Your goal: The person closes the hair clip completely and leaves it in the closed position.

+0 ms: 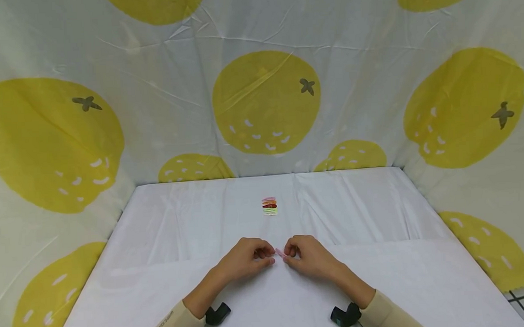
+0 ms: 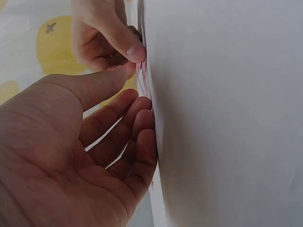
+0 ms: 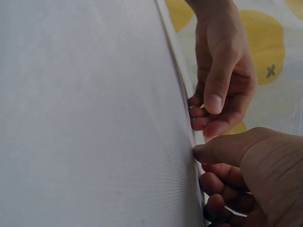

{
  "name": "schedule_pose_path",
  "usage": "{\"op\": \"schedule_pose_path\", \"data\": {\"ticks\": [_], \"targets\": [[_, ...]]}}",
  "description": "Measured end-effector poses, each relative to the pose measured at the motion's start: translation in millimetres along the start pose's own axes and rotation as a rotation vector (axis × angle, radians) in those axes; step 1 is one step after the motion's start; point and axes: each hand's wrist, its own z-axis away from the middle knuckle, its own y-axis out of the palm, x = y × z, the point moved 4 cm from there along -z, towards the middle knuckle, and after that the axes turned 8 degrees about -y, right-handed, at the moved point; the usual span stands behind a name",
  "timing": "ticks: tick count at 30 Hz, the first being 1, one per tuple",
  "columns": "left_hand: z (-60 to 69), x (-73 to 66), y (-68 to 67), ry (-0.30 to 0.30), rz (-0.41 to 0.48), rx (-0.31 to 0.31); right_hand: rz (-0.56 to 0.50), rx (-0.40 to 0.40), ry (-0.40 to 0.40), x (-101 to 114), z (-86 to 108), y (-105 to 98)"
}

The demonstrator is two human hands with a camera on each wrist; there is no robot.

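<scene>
A small pink hair clip (image 1: 280, 253) lies between my two hands, low over the white cloth. My right hand (image 1: 312, 258) pinches its right end between thumb and fingers. On the other side, my left hand (image 1: 244, 259) has its fingertips close to the clip's left end, with thumb and index finger apart. In the left wrist view the pink clip (image 2: 144, 78) shows as thin looped edges under the right thumb. Whether the left fingertips touch it, I cannot tell. The right wrist view hides the clip behind the fingers.
Farther back, several slim hair clips (image 1: 270, 206) in pink, orange, red and yellow-green lie in a stacked row on the white tablecloth (image 1: 182, 224). A lemon-printed curtain (image 1: 351, 102) stands around the back and sides. Dark wrist devices (image 1: 346, 315) sit at the cuffs.
</scene>
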Motion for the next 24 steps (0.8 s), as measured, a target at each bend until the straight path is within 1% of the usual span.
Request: {"op": "schedule_pose_path", "data": {"ticks": [8, 15, 19, 21, 24], "targets": [[-1.4, 1.2, 0.5, -0.004, 0.011, 0.003, -0.007, 0.002, 0.017, -0.7, -1.3, -0.2], [-2.2, 1.6, 1.5, -0.008, 0.022, 0.008, -0.077, -0.013, 0.044, -6.6, -1.4, -5.6], [-2.8, -1.0, -1.2, -0.010, 0.001, -0.023, -0.089, -0.029, 0.038, -8.7, -4.6, -10.2], [-3.7, -2.8, -3.8, -0.007, -0.012, -0.053, -0.090, -0.049, 0.027, -9.0, -6.4, -12.7], [-5.9, -4.7, -7.8, -0.009, -0.004, -0.098, -0.090, -0.089, 0.002, -8.9, -9.1, -16.2]]}}
